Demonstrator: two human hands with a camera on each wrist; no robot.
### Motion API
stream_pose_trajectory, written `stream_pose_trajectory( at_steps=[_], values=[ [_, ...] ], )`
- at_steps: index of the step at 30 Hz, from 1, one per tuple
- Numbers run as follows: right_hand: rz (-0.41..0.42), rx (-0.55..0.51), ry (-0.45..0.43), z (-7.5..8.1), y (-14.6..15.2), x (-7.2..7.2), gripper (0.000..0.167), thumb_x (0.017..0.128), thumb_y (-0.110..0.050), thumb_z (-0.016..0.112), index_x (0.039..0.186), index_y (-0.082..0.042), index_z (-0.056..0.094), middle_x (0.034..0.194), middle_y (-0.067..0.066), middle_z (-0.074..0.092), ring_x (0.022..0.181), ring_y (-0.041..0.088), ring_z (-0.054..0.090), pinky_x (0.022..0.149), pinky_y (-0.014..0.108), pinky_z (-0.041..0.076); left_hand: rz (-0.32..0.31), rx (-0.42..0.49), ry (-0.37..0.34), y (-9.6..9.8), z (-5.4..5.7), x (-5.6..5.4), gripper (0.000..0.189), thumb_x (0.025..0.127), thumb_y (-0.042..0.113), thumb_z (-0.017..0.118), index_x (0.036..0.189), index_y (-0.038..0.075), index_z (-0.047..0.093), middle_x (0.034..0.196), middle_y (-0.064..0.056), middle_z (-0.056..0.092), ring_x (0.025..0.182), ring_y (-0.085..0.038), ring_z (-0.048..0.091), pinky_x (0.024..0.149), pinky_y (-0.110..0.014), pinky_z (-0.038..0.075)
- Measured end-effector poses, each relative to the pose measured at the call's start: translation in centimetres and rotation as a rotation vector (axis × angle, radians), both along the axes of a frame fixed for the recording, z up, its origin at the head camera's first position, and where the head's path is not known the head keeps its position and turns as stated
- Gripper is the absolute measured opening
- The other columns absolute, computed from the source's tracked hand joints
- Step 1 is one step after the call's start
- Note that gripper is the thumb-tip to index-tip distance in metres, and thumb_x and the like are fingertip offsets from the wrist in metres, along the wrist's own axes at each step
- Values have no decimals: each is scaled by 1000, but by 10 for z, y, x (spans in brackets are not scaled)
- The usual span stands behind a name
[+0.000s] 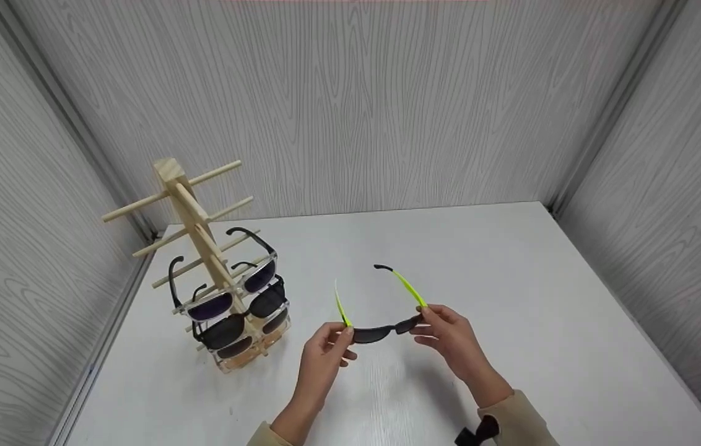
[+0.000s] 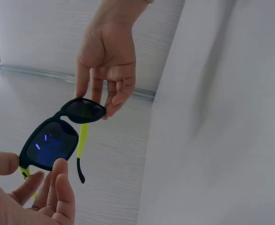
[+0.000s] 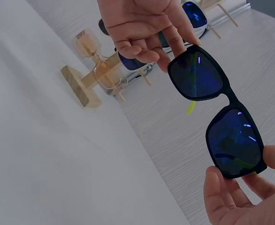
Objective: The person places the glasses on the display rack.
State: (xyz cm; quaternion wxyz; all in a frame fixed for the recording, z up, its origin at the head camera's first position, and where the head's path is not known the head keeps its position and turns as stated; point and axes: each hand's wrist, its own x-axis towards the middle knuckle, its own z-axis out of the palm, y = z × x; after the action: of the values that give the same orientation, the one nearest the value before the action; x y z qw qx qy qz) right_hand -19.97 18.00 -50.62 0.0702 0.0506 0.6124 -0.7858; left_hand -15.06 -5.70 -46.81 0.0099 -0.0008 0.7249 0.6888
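Both hands hold one pair of sunglasses (image 1: 372, 335) above the white table, with dark lenses, a black front and neon yellow temples tipped in black. My left hand (image 1: 324, 359) pinches the left hinge corner between thumb and fingers. At the opposite corner, my right hand (image 1: 452, 341) pinches the frame by the other hinge. The temples are unfolded and point away from me. In the left wrist view the sunglasses (image 2: 53, 140) show bluish reflections on a lens, and the right wrist view shows both lenses of the sunglasses (image 3: 233, 138) from the front.
Left of the hands stands a wooden display rack (image 1: 192, 217) with several pegs. Its lower pegs carry several sunglasses (image 1: 223, 331), some clear-framed and one black; the upper pegs are bare. The white table (image 1: 511, 266) is bounded by grey wood-grain panels (image 1: 338, 105) at the back and sides.
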Motion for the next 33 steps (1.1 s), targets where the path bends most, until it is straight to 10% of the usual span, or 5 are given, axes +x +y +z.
stream_pose_trajectory(
  at_steps=[4, 12, 25, 33],
  values=[
    [21, -24, 17, 9, -3, -1, 36, 87, -25, 66, 110, 2, 58, 101, 17, 61, 90, 29, 64, 79, 40, 51, 7, -16, 47, -5, -10, -6, 27, 93, 26, 58, 109, 5, 60, 91, -10, 63, 75, -25, 64, 65, -33, 51],
    [58, -39, 53, 25, -8, -3, 36, 87, -25, 67, 110, 1, 59, 100, 17, 61, 90, 30, 64, 80, 40, 51, 6, -55, 127, -12, 5, -2, 30, 92, 29, 60, 107, 3, 60, 90, -12, 64, 75, -27, 64, 65, -32, 51],
    [98, -55, 115, 49, -12, -6, 31, 88, -23, 66, 108, 0, 60, 99, 17, 60, 87, 28, 65, 79, 40, 51, 29, -133, 187, -13, 56, 20, 18, 94, 15, 56, 107, 2, 60, 86, -5, 61, 79, -30, 63, 67, -27, 49],
    [116, -55, 142, 62, -16, -7, 31, 88, -23, 65, 109, 0, 60, 99, 17, 61, 89, 27, 64, 80, 40, 51, 76, -161, 278, -15, 43, 12, 19, 93, 20, 58, 107, 7, 61, 85, 0, 61, 77, -19, 64, 67, -26, 49]
  ],
)
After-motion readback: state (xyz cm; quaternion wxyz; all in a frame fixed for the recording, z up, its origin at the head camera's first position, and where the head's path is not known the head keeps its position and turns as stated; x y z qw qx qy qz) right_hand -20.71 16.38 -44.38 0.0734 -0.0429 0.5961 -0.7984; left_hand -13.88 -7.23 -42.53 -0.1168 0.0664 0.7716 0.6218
